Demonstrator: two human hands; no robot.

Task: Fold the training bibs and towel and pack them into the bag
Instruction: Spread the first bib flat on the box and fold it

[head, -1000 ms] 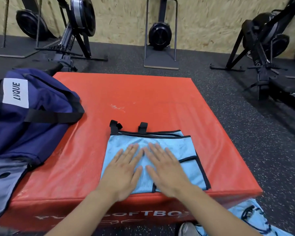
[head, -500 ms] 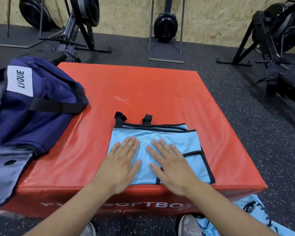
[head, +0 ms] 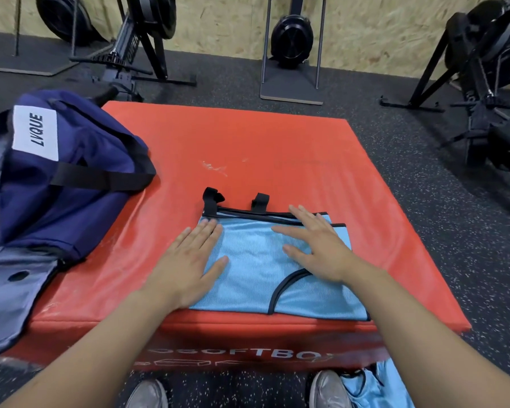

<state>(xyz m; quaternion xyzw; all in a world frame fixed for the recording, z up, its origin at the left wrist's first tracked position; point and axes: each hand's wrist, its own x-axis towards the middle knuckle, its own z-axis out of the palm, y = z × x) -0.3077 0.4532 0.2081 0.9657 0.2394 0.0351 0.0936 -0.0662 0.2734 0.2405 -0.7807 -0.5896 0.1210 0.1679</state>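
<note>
Fingers of both hands are laid out straight and flat, grasping nothing: the left hand (head: 189,260) is pressed on the left part of the folded bib (head: 256,275), the right hand (head: 315,245) on its upper right part.

One red soft box (head: 277,148) is seen, and the work is carried on it. One navy bag (head: 71,172) is slumped over the box's left edge, well apart from the bib; whether anything has been packed into it cannot be told. One light-blue bib is lain folded into a rectangle near the front edge, its black straps pointing away, and it is judged to be at the smoothing stage, not yet packed. A second piece of light-blue fabric (head: 377,384), probably another bib, is left unfolded on the floor beside the right shoe. No towel can be made out. Two hands are counted. Most of the task is therefore judged to remain.
</note>
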